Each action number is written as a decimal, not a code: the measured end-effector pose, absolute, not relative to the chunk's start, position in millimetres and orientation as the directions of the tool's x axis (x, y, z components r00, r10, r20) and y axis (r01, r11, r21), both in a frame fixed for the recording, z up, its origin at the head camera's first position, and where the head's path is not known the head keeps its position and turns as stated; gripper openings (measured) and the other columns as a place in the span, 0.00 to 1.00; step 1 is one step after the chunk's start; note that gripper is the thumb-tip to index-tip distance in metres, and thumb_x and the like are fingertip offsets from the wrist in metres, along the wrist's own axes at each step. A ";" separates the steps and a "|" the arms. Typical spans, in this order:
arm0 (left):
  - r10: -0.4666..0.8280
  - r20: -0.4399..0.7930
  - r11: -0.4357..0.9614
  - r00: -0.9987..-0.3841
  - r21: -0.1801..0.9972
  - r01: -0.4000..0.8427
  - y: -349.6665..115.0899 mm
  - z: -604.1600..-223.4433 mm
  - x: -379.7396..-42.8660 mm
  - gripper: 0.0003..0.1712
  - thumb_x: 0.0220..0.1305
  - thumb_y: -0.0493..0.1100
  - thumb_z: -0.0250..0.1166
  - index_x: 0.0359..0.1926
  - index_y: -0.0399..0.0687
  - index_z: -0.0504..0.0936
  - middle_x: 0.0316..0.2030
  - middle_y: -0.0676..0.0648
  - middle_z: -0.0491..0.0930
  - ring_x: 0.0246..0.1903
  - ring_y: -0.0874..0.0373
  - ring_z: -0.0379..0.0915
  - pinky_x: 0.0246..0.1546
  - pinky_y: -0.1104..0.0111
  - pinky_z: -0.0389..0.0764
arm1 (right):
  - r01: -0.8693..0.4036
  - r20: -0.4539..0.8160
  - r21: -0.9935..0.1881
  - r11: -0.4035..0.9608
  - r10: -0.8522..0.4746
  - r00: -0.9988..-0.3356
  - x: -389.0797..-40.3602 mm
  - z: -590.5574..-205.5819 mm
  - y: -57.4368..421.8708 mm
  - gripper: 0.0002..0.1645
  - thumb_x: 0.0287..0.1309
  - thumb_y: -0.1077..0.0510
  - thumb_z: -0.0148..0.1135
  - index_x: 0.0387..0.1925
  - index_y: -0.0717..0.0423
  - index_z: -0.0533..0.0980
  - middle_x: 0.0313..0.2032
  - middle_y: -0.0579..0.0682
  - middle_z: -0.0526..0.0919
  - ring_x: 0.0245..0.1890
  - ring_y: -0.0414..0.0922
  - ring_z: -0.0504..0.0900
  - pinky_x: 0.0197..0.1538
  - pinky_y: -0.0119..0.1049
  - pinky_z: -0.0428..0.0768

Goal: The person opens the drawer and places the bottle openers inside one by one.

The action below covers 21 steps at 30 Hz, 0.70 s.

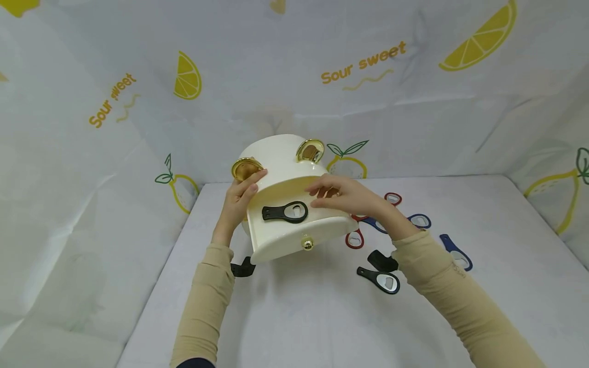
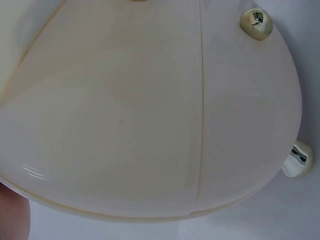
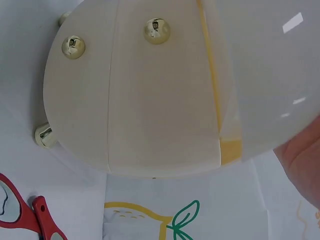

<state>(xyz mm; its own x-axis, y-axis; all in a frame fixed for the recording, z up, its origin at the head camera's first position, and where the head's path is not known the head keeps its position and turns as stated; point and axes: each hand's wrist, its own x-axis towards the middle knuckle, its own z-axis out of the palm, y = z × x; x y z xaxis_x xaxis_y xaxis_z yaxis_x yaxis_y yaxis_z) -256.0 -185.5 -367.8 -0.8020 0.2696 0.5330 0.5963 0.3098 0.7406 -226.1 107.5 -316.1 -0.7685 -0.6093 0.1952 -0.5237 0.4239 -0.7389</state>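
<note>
A glossy white storage box with gold round ears is tilted in the head view. Its front drawer, with a gold knob, juts out. Inside the opening lies a black bottle opener. My left hand grips the box's left side below the ear, thumb along the edge. At the right of the opening, my right hand has its fingers loosely bent beside the opener, holding nothing visible. The left wrist view shows the box's smooth front; the right wrist view shows gold knobs on its front.
Right of the box lie several bottle openers on the white table: red, blue and black. A black object lies at the box's lower left. Behind hangs a lemon-patterned cloth.
</note>
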 end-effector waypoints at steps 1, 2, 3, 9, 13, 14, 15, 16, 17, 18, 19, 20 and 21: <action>0.270 0.534 0.309 -0.801 0.740 0.598 -185.6 -368.0 -256.2 0.20 0.70 0.45 0.49 0.59 0.49 0.75 0.61 0.45 0.71 0.62 0.53 0.59 0.61 0.52 0.62 | -0.510 0.195 -0.746 0.428 -0.592 -0.782 -225.3 -316.3 110.4 0.21 0.56 0.53 0.64 0.52 0.55 0.76 0.43 0.50 0.81 0.42 0.42 0.77 0.46 0.38 0.76; 0.270 0.533 0.310 -0.802 0.740 0.597 -185.4 -367.9 -256.2 0.20 0.70 0.46 0.49 0.59 0.48 0.75 0.61 0.45 0.71 0.62 0.53 0.59 0.61 0.52 0.63 | -0.496 0.194 -0.755 0.430 -0.576 -0.794 -224.5 -316.7 113.6 0.22 0.56 0.53 0.63 0.52 0.54 0.76 0.43 0.49 0.80 0.43 0.42 0.76 0.47 0.38 0.75; 0.268 0.530 0.313 -0.804 0.742 0.593 -185.2 -367.8 -256.3 0.20 0.70 0.45 0.49 0.59 0.48 0.74 0.61 0.45 0.71 0.62 0.53 0.59 0.61 0.51 0.63 | -0.480 0.195 -0.767 0.426 -0.559 -0.806 -223.5 -317.2 116.9 0.22 0.57 0.53 0.63 0.52 0.54 0.76 0.44 0.49 0.80 0.43 0.42 0.76 0.48 0.38 0.75; 0.258 0.503 0.339 -0.825 0.752 0.565 -182.3 -360.3 -250.2 0.20 0.69 0.36 0.47 0.59 0.43 0.73 0.61 0.41 0.70 0.63 0.48 0.58 0.62 0.49 0.62 | -0.427 0.228 -0.824 0.373 -0.471 -0.852 -218.8 -325.6 142.2 0.21 0.60 0.53 0.60 0.54 0.53 0.74 0.50 0.52 0.78 0.46 0.40 0.74 0.50 0.31 0.74; 0.267 0.494 0.349 -0.828 0.751 0.561 -176.4 -345.7 -236.1 0.20 0.68 0.34 0.46 0.59 0.38 0.72 0.61 0.36 0.69 0.63 0.44 0.58 0.61 0.47 0.61 | -0.435 0.273 -0.832 0.345 -0.427 -0.862 -214.6 -334.6 160.0 0.19 0.61 0.57 0.58 0.53 0.56 0.74 0.48 0.49 0.77 0.45 0.37 0.75 0.47 0.25 0.76; 0.268 0.491 0.349 -0.829 0.752 0.559 -175.2 -342.9 -233.2 0.20 0.68 0.34 0.46 0.59 0.37 0.72 0.61 0.36 0.69 0.63 0.43 0.58 0.61 0.47 0.61 | -0.436 0.281 -0.831 0.347 -0.415 -0.865 -213.0 -336.9 164.1 0.18 0.62 0.57 0.58 0.53 0.56 0.74 0.48 0.47 0.77 0.45 0.37 0.75 0.46 0.25 0.76; 0.267 0.492 0.349 -0.829 0.753 0.559 -174.5 -341.2 -231.3 0.20 0.68 0.34 0.47 0.59 0.37 0.72 0.61 0.36 0.69 0.62 0.44 0.58 0.61 0.47 0.61 | -0.431 0.282 -0.832 0.349 -0.403 -0.871 -211.3 -339.3 168.0 0.18 0.61 0.57 0.58 0.53 0.56 0.74 0.47 0.45 0.77 0.44 0.36 0.75 0.46 0.24 0.77; 0.266 0.496 0.347 -0.827 0.751 0.562 -175.4 -344.4 -233.8 0.20 0.70 0.37 0.47 0.59 0.39 0.73 0.61 0.37 0.69 0.62 0.45 0.58 0.61 0.48 0.61 | -0.424 0.280 -0.834 0.354 -0.391 -0.877 -209.7 -341.8 171.8 0.18 0.61 0.57 0.58 0.52 0.56 0.74 0.47 0.43 0.76 0.44 0.35 0.76 0.45 0.24 0.77; 0.266 0.500 0.344 -0.825 0.750 0.565 -176.9 -348.2 -237.0 0.20 0.70 0.39 0.47 0.60 0.41 0.73 0.61 0.38 0.70 0.62 0.46 0.58 0.61 0.48 0.61 | -0.414 0.275 -0.837 0.358 -0.380 -0.883 -208.0 -344.1 175.5 0.18 0.61 0.57 0.58 0.52 0.56 0.74 0.47 0.43 0.76 0.44 0.35 0.76 0.43 0.25 0.77; 0.264 0.497 0.340 -0.826 0.754 0.562 -176.9 -348.5 -237.3 0.20 0.70 0.39 0.47 0.60 0.41 0.73 0.61 0.38 0.70 0.62 0.46 0.58 0.61 0.48 0.61 | -0.411 0.275 -0.837 0.361 -0.372 -0.887 -206.8 -346.6 178.9 0.18 0.61 0.57 0.58 0.52 0.56 0.74 0.47 0.42 0.76 0.43 0.34 0.76 0.43 0.24 0.78; 0.264 0.503 0.334 -0.823 0.753 0.567 -178.5 -352.6 -240.8 0.20 0.70 0.41 0.47 0.60 0.43 0.73 0.61 0.40 0.70 0.62 0.48 0.58 0.61 0.48 0.61 | -0.404 0.272 -0.839 0.364 -0.363 -0.891 -205.2 -349.0 182.1 0.18 0.61 0.57 0.58 0.52 0.57 0.74 0.47 0.41 0.76 0.43 0.34 0.77 0.42 0.25 0.78; 0.263 0.506 0.332 -0.822 0.752 0.569 -180.1 -356.8 -244.7 0.20 0.71 0.43 0.48 0.60 0.45 0.74 0.61 0.41 0.70 0.62 0.49 0.58 0.61 0.49 0.61 | -0.394 0.264 -0.842 0.370 -0.354 -0.897 -203.8 -351.7 185.3 0.18 0.61 0.57 0.58 0.52 0.56 0.74 0.46 0.39 0.76 0.42 0.33 0.77 0.42 0.25 0.78; 0.261 0.510 0.333 -0.819 0.749 0.573 -181.5 -360.7 -248.2 0.20 0.71 0.44 0.48 0.60 0.47 0.74 0.61 0.43 0.71 0.62 0.50 0.58 0.61 0.49 0.61 | -0.386 0.259 -0.843 0.373 -0.348 -0.901 -202.7 -354.8 188.5 0.18 0.61 0.57 0.58 0.52 0.57 0.74 0.46 0.39 0.76 0.42 0.33 0.78 0.42 0.25 0.78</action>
